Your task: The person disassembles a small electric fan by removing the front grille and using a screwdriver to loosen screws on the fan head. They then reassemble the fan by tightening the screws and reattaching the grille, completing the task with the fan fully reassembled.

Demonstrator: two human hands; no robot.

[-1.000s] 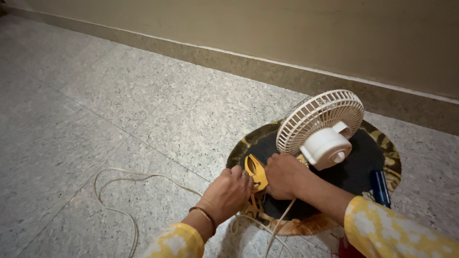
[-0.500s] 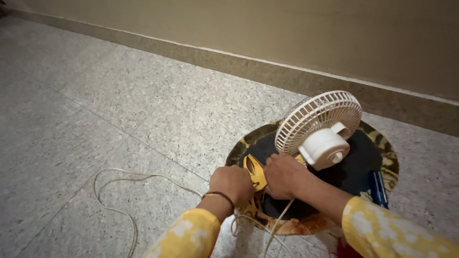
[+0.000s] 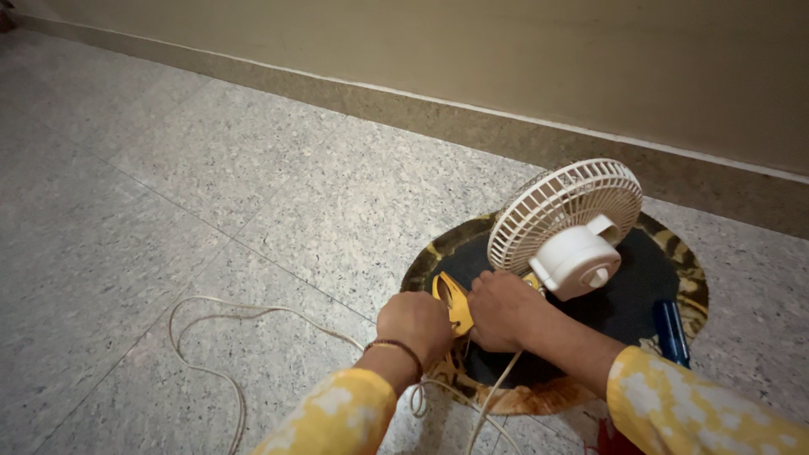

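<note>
A pale cord (image 3: pixel 253 337) lies in loose loops on the speckled stone floor (image 3: pixel 168 194), well to the left of the round mat (image 3: pixel 421 270), and trails in toward the mat's near edge. The mat is dark in the middle with a mottled yellow-brown border and sits on the floor just short of the skirting along the wall.

At the mat's left near edge, the left hand (image 3: pixel 415 324) is curled into a closed fist, a thin bangle at the wrist and a yellow patterned sleeve behind it. It rests against a yellow piece (image 3: pixel 452 301) that looks like the fan's base or stand, though the hands hide too much of it to be sure, and I cannot tell whether the fingers actually clasp it. Just to the right, over the mat's dark centre, the right hand (image 3: pixel 503 310) is closed too, its fingers pressed against the same yellow piece from the other side.

Further right on the mat stands the small white fan (image 3: pixel 566 221), its round grille tilted upward, its motor housing facing the camera, touching the right hand's knuckles. A dark blue cylindrical object (image 3: pixel 672 330) lies on the mat's right edge.
</note>
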